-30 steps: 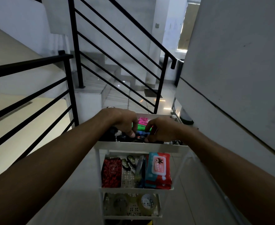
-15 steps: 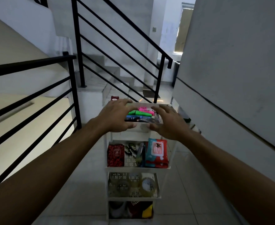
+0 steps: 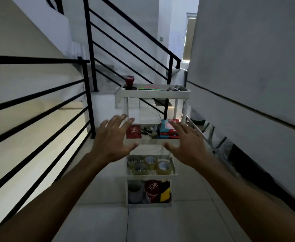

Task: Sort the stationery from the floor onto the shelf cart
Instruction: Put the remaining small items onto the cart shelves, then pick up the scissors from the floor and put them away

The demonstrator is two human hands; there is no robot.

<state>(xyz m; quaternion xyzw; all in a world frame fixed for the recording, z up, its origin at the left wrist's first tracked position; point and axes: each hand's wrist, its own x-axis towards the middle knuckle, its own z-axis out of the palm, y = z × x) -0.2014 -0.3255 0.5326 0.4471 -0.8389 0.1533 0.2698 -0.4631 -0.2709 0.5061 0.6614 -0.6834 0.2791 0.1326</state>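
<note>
Both hands (image 3: 150, 142) have drawn back, empty, from the shelf cart (image 3: 153, 93).

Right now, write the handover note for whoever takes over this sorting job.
Left hand and right hand: both open, fingers spread, holding nothing, in front of the shelf cart.
Top tier: highlighters and a red stamp.
Second: red pouch, wipes pack.
Third: tape rolls.
Bottom: assorted items, unclear.
No stationery shows on the visible floor; check out of view.
</note>
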